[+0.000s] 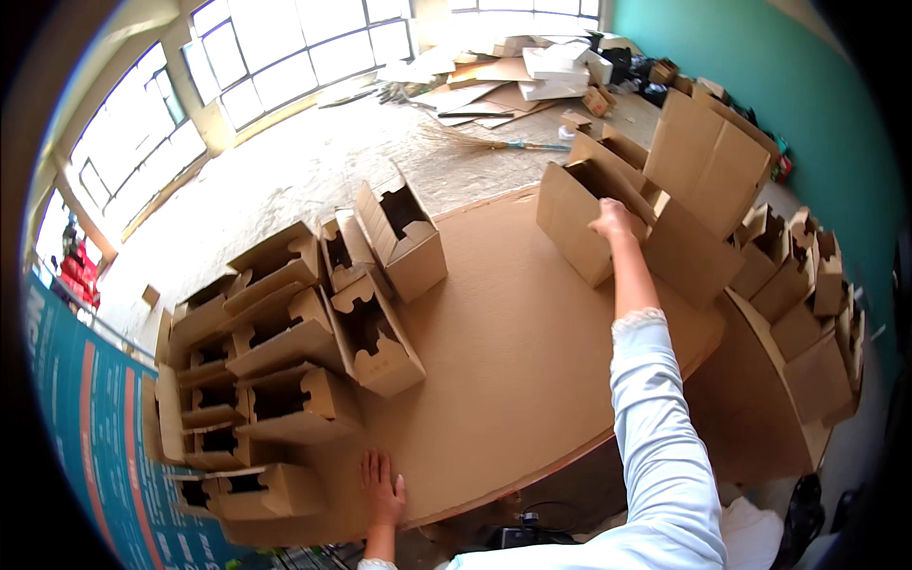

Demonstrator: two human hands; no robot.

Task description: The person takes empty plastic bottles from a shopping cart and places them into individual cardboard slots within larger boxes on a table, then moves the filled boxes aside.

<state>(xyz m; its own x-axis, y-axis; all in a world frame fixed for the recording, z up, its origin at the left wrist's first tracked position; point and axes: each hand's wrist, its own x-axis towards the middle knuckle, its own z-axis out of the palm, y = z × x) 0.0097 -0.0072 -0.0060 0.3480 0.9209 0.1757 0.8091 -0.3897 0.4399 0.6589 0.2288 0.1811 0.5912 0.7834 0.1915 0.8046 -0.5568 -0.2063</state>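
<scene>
My right hand (pixel 616 219) reaches to the far right of the cardboard-covered table (pixel 503 361). Its fingers close over the upper edge of an open brown cardboard box (pixel 572 226); the fingertips are partly hidden. Beside that box stand further open boxes and a tall upright cardboard piece (pixel 711 161). Near the front edge, my left hand (pixel 383 488) lies flat on the table with its fingers stretched out, holding nothing. To its left, several small open cardboard boxes (pixel 299 418) with notched flaps stand packed in rows.
More open boxes (pixel 819 370) crowd a second surface at the right, by the green wall (pixel 836 142). A broom (pixel 513 144) lies on the floor beyond the table, near a heap of flat cardboard and white foam (pixel 556 65). A blue printed banner (pixel 104 408) stands at the left.
</scene>
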